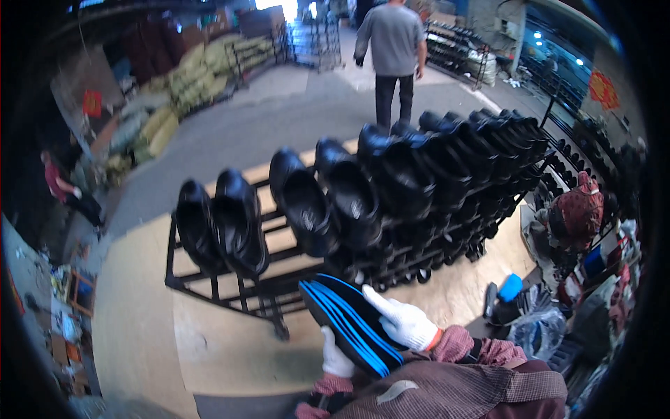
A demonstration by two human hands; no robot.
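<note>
Both my hands wear white gloves. My left hand (336, 357) grips the lower end of a stack of black insoles with blue edges (349, 318), held close to my chest. My right hand (405, 322) lies on top of the stack, fingers closed on the upper insole. Just beyond the stack stands a black wheeled metal rack (230, 290). Several black shoes (307, 202) sit tilted on its rails with their openings facing me. Two of them (220, 227) sit apart at the rack's left end.
A person in a grey top (392, 59) stands on the far side of the rack, back turned. Another person in red (66, 192) bends at the far left. Sacks (174, 98) pile up at the back left. Bags and a blue object (509, 288) lie at my right.
</note>
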